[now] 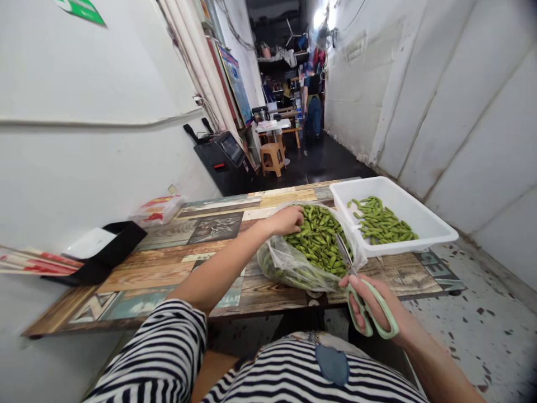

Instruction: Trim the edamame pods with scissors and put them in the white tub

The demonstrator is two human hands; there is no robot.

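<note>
Green-looped scissors (347, 259) tight in right grip (390, 302) — left grip (286, 220), closure unclear, at pods (319, 240)

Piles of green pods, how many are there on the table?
2: a bigger pile in the clear plastic bag, under the left hand, and a smaller pile in the white tray beside it. No hidden pile seems likely.

Left arm (229, 260): stretched forward; left hand (288, 220) is held curled. Right forearm (436, 352): angled inward; right hand (389, 293) is held nearer, bent in a grip.
</note>
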